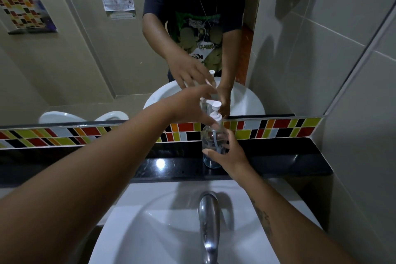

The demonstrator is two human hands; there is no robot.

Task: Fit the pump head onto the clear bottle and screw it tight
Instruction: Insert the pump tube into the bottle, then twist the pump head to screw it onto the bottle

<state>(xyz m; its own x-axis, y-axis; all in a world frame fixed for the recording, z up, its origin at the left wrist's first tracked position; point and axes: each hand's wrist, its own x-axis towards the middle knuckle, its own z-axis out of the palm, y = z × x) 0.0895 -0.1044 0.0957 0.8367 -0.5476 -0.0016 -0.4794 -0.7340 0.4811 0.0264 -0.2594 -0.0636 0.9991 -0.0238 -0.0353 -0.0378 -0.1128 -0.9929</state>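
Bottle (212,146) standing upright on surface (278,163), right hand (227,154) gripping it; left hand (192,107) directly above, pinching pump (215,117).

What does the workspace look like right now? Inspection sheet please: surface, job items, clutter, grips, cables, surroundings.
Surface: glossy black ledge behind a white sink; looks dry, light glare on it.
Job's things: clear bottle upright on the ledge, a little liquid at the bottom; pump head sits on its neck, dip tube inside. Whether the thread is tight cannot be told.
Clutter: nothing seen on the ledge.
Grips: left hand has fingers at the pump head; right hand wraps the bottle body.
Cables: nothing seen.
Surroundings: chrome tap in front, coloured tile strip, mirror above, tiled wall at right.
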